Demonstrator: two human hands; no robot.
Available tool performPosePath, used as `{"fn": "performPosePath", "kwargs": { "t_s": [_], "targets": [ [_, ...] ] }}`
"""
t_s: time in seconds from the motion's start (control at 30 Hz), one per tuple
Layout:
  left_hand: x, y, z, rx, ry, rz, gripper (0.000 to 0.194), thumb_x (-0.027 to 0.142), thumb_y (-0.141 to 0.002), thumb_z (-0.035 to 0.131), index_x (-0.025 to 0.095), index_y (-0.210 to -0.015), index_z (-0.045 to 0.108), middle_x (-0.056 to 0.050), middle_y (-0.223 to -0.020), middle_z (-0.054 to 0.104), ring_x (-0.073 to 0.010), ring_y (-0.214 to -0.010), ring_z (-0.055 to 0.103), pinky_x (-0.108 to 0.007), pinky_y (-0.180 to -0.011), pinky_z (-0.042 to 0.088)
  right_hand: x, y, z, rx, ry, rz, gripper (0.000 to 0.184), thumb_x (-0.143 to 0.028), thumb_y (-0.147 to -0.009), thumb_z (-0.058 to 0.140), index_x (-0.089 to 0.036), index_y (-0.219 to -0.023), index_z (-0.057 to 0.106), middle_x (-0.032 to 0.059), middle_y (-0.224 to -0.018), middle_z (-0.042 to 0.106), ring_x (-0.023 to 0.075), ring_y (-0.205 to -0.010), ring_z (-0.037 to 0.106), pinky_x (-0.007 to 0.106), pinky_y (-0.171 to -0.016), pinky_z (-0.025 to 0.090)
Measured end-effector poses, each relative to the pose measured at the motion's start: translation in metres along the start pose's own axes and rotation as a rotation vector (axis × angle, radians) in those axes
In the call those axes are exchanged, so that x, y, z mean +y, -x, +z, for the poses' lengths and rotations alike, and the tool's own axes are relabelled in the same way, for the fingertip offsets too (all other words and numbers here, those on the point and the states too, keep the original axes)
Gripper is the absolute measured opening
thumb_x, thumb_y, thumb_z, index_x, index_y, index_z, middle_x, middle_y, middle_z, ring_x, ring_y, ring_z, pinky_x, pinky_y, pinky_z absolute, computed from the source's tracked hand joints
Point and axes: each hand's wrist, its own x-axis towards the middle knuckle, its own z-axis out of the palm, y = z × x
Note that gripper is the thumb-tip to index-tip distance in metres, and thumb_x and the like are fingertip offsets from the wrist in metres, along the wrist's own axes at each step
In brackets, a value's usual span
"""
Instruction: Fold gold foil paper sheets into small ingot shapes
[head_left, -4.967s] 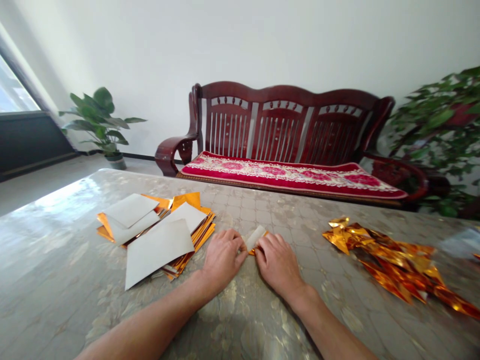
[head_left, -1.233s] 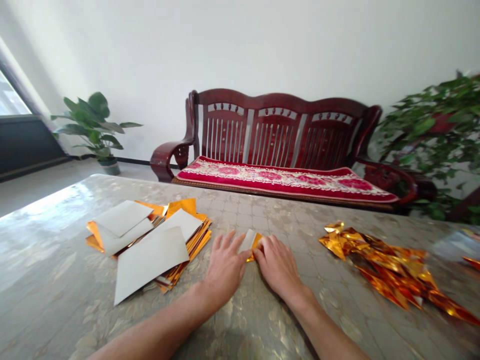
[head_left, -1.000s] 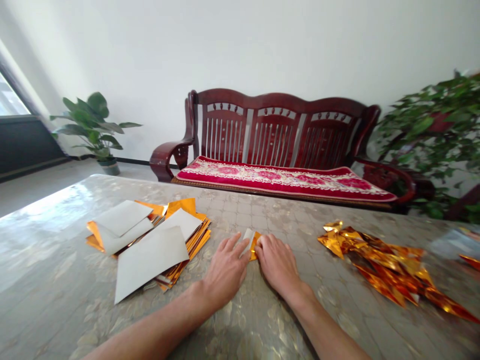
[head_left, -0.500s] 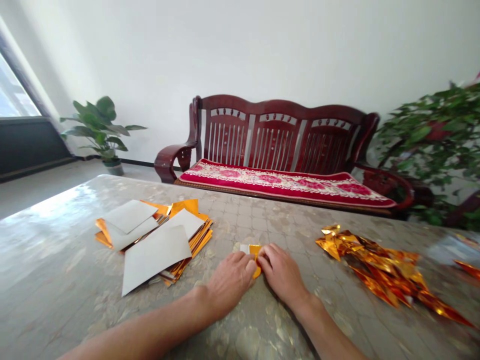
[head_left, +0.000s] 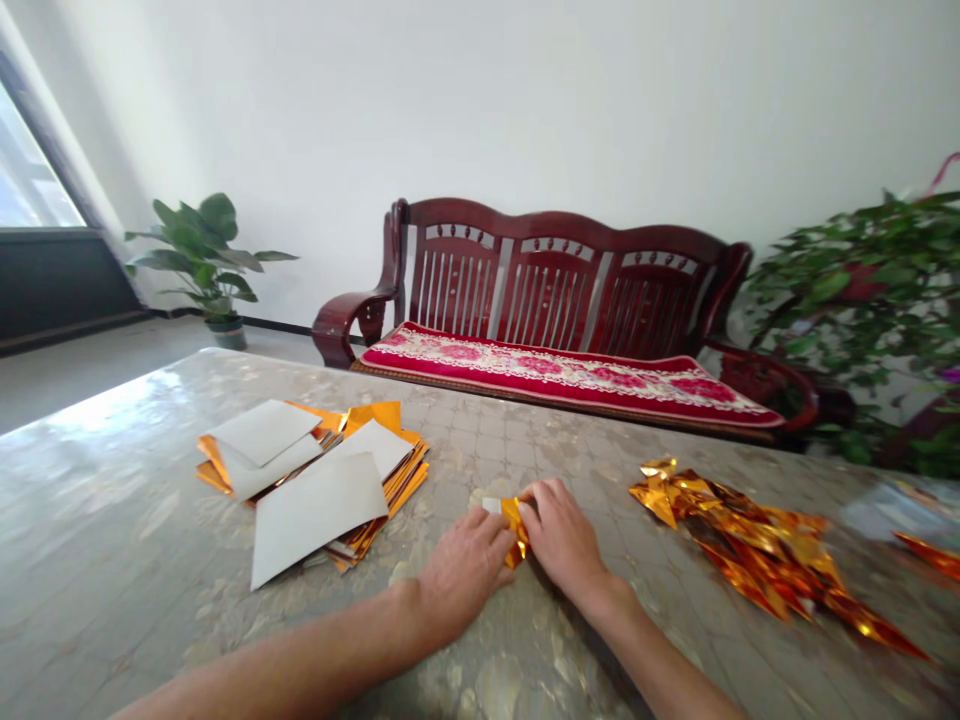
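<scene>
In the lower center, the left hand [head_left: 471,568] and right hand [head_left: 562,540] are clamped on a small gold-and-white paper [head_left: 516,530] between them. On the table [head_left: 585,445], folded gold foil [head_left: 750,540] lies right, stacked sheets [head_left: 322,515] left. A wooden bench [head_left: 555,225] stands upper center.

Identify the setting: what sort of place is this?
Probably a living room or lounge: there's a carved wooden bench with a red floral seat cover, and a potted plant by the wall.
</scene>
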Motion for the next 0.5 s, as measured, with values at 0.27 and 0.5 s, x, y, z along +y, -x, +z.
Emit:
{"fn": "performPosePath", "kwargs": {
  "t_s": [0.27,0.5],
  "targets": [
    [0.002,0.002,0.009,0.071,0.026,-0.017,0.015,0.027,-0.095,0.056,0.020,-0.107,0.061,-0.003,-0.112,0.062,-0.0225,-0.103,0.055,-0.037,-0.092,0.049,-0.001,-0.021,-0.006,-0.200,-0.117,0.173,0.023,-0.028,-0.083,0.057,-0.022,-0.105,0.059,0.0013,-0.092,0.068,0.0159,-0.082,0.062,0.024,-0.064,0.036],
    [0.002,0.005,0.009,0.100,0.019,-0.066,0.016,0.031,-0.095,0.054,0.022,-0.107,0.060,-0.003,-0.108,0.063,-0.0243,-0.101,0.056,-0.040,-0.086,0.050,-0.005,-0.032,-0.007,-0.280,-0.104,0.186,0.010,-0.025,-0.079,0.057,-0.022,-0.077,0.066,0.0016,-0.082,0.069,0.0151,-0.074,0.061,0.023,-0.059,0.033]
  ]
}}
